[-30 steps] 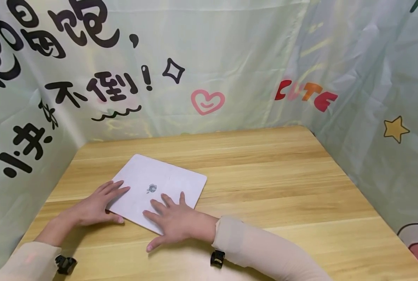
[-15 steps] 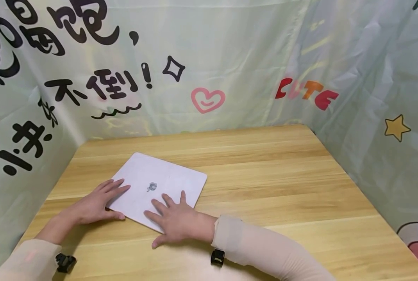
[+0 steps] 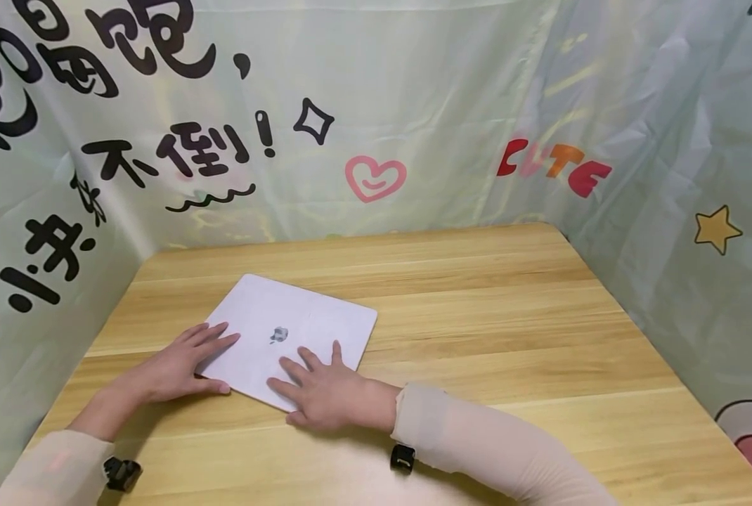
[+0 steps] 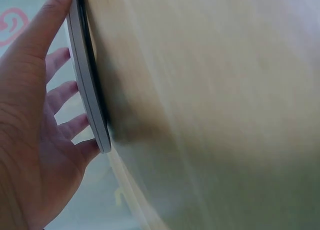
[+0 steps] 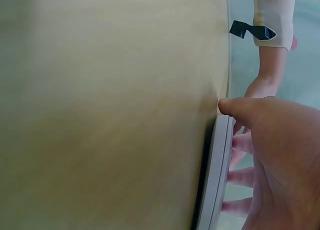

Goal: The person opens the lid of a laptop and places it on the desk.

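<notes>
A closed silver laptop [image 3: 319, 309] with a dark apple logo on its lid lies flat and slightly turned on the wooden table. My left hand [image 3: 183, 364] rests at its left corner, fingers straight on the lid and the thumb along the front edge. Over the lid's front right part, my right hand [image 3: 328, 395] lies with spread fingers, its thumb near the front edge. In the left wrist view, the laptop's side edge [image 4: 89, 84] runs past the fingertips. The right wrist view shows the thumb just beyond the laptop's corner [image 5: 222, 127], fingertips touching the lid.
The wooden table [image 3: 490, 316] extends to the right and behind the laptop. A pale printed curtain [image 3: 439, 105] with lettering, a heart and a star hangs around the table's back and sides. Small black devices [image 3: 403, 458] sit at both sleeves.
My right thumb has drawn in toward the laptop's front edge. The laptop and both hands have shifted very slightly to the right in the head view.
</notes>
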Demonstrator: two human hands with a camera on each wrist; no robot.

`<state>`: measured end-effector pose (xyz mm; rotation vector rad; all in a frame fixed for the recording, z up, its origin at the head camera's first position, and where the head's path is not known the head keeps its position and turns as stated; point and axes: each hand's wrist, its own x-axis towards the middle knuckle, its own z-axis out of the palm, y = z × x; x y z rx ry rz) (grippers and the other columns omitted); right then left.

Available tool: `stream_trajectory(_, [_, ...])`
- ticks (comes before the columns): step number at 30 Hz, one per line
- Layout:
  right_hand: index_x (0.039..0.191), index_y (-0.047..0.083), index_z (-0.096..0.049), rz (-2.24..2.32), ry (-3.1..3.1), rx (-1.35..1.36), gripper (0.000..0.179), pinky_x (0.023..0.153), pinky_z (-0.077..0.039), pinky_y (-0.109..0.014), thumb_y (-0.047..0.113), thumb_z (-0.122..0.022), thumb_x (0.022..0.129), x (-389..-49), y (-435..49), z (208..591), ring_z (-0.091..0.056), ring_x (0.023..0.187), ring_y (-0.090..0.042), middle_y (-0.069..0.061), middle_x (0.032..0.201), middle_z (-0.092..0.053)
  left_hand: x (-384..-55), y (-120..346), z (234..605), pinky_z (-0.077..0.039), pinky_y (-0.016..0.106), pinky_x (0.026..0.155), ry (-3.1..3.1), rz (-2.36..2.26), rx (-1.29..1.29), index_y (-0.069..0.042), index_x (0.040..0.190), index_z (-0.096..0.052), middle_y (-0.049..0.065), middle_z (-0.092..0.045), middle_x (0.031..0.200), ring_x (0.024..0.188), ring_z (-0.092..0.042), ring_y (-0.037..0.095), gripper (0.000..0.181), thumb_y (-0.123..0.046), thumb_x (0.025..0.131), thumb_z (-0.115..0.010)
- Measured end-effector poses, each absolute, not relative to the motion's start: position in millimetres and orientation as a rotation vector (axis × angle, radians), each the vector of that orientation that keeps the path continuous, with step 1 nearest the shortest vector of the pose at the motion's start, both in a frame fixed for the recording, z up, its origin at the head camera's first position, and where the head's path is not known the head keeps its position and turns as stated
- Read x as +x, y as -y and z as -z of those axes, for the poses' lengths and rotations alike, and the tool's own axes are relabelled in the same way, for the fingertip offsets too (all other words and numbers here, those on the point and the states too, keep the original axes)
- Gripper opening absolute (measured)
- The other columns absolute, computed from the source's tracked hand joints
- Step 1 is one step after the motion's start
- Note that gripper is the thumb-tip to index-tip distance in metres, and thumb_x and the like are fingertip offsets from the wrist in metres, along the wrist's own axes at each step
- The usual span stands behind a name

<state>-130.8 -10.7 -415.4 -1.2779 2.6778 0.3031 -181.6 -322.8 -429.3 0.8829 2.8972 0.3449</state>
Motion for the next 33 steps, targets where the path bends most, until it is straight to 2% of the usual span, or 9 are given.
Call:
stream_trajectory(7, [0.157,0.039,-0.011,-0.325,-2.663,-1.306,0.063,0.102,-0.030,-0.069,0.061,-0.028,0.100,-132.5,0.9,415.1,-0.017,0.147,-0.027,0.004,0.163,-0.013,-179.8,318.1,428.9,-0.029,0.070,0.102,-2.893,-0.306,0.858,-0.022,0.148,-0.045,0.015,-0.032,0.155,0.137,-0.023,0.051,0.095,-0.077,0.073,-0.062])
stream_trajectory(11, [0.157,0.040,-0.010,-0.311,-2.655,-1.313,0.063,0.103,-0.028,-0.070,0.060,-0.029,0.101,-133.2,-6.1,415.3,-0.015,0.147,-0.027,0.005,0.163,-0.011,-180.0,315.6,431.4,-0.031,0.068,0.101,-2.903,-0.336,0.930,-0.021,0.147,-0.047,0.014,-0.036,0.154,0.136,-0.026,0.050,0.092,-0.073,0.074,-0.065])
stream_trajectory(16, [0.157,0.040,-0.011,-0.295,-2.648,-1.325,0.062,0.103,-0.027,-0.070,0.058,-0.031,0.101,-134.0,-15.8,415.9,-0.015,0.147,-0.027,0.004,0.164,-0.011,-181.3,310.1,433.8,-0.029,0.066,0.104,-2.880,-0.371,0.994,-0.019,0.148,-0.046,0.012,-0.037,0.154,0.138,-0.025,0.048,0.091,-0.070,0.076,-0.067])
stream_trajectory(25, [0.157,0.038,-0.015,-0.272,-2.635,-1.370,0.061,0.101,-0.029,-0.071,0.055,-0.034,0.102,-136.4,-34.0,414.0,-0.016,0.147,-0.029,0.003,0.163,-0.012,-180.4,300.0,430.9,-0.029,0.063,0.106,-2.856,-0.313,1.035,-0.019,0.149,-0.044,0.011,-0.036,0.155,0.139,-0.026,0.048,0.088,-0.071,0.080,-0.061])
stream_trajectory(33, [0.157,0.036,-0.017,-0.231,-2.618,-1.439,0.061,0.102,-0.027,-0.071,0.053,-0.034,0.102,-138.9,-50.6,415.5,-0.015,0.147,-0.030,0.001,0.163,-0.013,-173.4,289.5,426.2,-0.031,0.064,0.105,-2.842,-0.300,1.037,-0.018,0.149,-0.045,0.012,-0.036,0.154,0.137,-0.028,0.050,0.086,-0.069,0.081,-0.062])
